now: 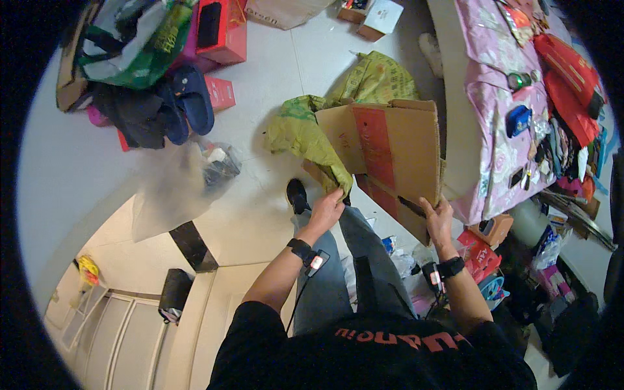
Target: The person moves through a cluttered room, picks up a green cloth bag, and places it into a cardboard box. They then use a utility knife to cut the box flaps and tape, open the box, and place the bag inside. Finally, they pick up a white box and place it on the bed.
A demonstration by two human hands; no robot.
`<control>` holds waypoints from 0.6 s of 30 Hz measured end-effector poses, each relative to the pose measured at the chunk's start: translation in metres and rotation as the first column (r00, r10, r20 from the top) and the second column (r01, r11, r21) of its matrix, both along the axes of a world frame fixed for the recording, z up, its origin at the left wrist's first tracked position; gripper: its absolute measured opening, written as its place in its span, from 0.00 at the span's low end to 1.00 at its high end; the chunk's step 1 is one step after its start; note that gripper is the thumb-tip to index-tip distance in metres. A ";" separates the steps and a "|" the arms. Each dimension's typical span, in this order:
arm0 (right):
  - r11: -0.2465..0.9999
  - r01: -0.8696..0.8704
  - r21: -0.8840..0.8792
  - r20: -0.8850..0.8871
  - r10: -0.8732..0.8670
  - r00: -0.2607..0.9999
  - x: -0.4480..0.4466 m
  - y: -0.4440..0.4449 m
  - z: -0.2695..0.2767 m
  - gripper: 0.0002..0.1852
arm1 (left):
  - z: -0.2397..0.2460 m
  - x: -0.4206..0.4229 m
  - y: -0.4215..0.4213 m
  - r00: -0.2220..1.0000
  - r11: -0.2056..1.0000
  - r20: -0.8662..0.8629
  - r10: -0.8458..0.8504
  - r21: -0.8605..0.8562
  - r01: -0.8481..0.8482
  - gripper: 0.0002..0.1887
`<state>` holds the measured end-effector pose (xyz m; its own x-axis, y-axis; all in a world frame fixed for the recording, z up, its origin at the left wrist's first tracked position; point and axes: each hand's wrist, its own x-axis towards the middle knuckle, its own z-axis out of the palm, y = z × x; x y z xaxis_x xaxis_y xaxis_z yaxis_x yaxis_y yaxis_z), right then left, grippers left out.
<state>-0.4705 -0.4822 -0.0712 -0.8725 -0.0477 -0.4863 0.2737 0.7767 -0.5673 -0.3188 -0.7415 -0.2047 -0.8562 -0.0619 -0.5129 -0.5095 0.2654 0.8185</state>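
Observation:
A yellow-green woven sack [304, 129] with printed writing lies crumpled on the floor before me, one edge lifted. My left hand [327, 213] grips that edge near my knees. In my right hand [438, 222] is the near edge of a cardboard sheet [413, 146], folded like an opened-out box and marked with red printed bands. The cardboard stands tilted beside the sack, and its far end covers part of it. Behind the sack's lifted edge shows a bit of brown cardboard [312, 171]. Whatever else the sack holds is hidden.
A bed with a pink floral sheet [492, 63] stands to the right, strewn with items. Left are dark blue slippers [195, 100], red boxes [229, 39] and a clear plastic bag [170, 190]. Plastic wrappers [402, 263] lie beside my legs. A white box [380, 19] stands beyond the sack.

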 end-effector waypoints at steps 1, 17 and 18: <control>1.000 -0.007 0.023 -0.011 0.007 1.000 0.002 0.000 0.015 0.19 | 0.033 -0.015 -0.004 0.999 0.999 -0.040 0.024 0.031 -0.023 0.29; 0.465 0.634 -0.617 0.747 0.096 0.657 0.004 0.093 0.133 0.18 | 0.423 -0.116 0.128 0.731 0.823 -0.491 -0.474 0.048 0.566 0.39; 0.402 0.614 -0.679 0.709 0.143 0.690 0.002 0.097 0.136 0.19 | 0.435 -0.115 0.129 0.775 0.824 -0.439 -0.454 0.124 0.553 0.39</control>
